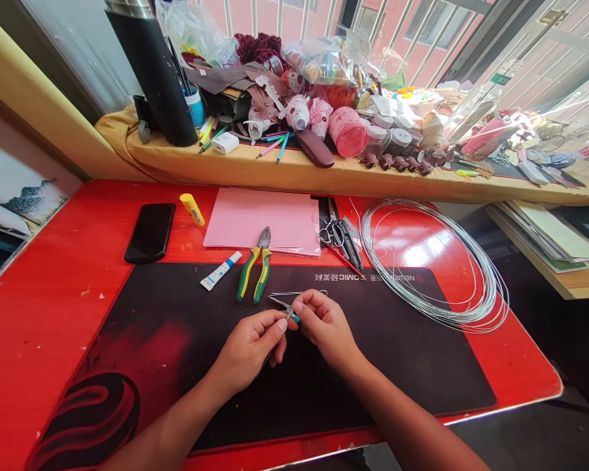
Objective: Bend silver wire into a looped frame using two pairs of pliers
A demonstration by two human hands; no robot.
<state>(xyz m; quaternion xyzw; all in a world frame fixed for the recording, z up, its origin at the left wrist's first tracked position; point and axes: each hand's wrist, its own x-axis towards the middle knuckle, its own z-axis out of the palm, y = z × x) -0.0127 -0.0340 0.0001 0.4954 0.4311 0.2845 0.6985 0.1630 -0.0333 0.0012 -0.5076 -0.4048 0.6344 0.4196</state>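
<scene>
My left hand (252, 347) and my right hand (324, 327) meet over the black desk mat (392, 366). Both are closed in a pinch on a short piece of thin silver wire (290, 314), whose ends are mostly hidden by the fingers. Just behind the fingertips, a small pointed tool with a teal handle (296, 318) lies on the mat, partly covered by my hands. A bent length of wire (294, 294) rests beyond it. Pliers with green and yellow handles (258, 265) lie to the left, jaws pointing away.
A large coil of silver wire (491, 288) sits at the right. Pink paper (265, 219), scissors (331, 234), a cutter knife (349, 242), a small white tube (220, 270), a yellow glue stick (192, 210) and a phone (150, 232) are around the mat. The crowded windowsill (275, 171) holds a black flask (157, 75).
</scene>
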